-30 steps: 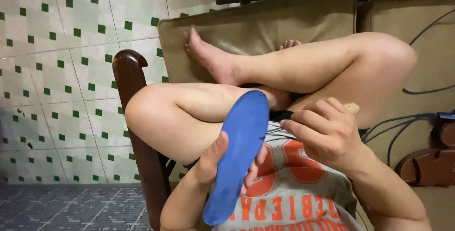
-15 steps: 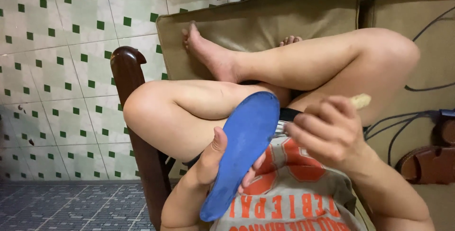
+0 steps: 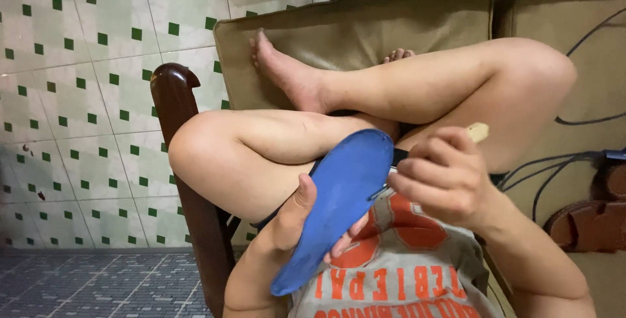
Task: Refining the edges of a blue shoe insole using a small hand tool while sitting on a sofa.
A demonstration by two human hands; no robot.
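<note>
Holding a blue insole (image 3: 342,204) over the lap, the left hand (image 3: 297,217) has a closed grip: thumb on its smooth blue face, fingers behind. Insole is long, rounded, tilted toward the crossed legs. Right hand (image 3: 443,178) is fisted on a tool (image 3: 478,131) at the insole's edge; only its pale end and dark shaft show, kind unclear. Grey shirt (image 3: 398,275) below.

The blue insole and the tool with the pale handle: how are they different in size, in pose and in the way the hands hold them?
The blue insole is long, broad and flat; the tool is slim, and mostly hidden. The insole slants from lower left to upper right, resting in the left hand with the thumb on its face; the right hand is closed around the tool in a fist, only its pale end protruding. Both are held above the lap.
</note>
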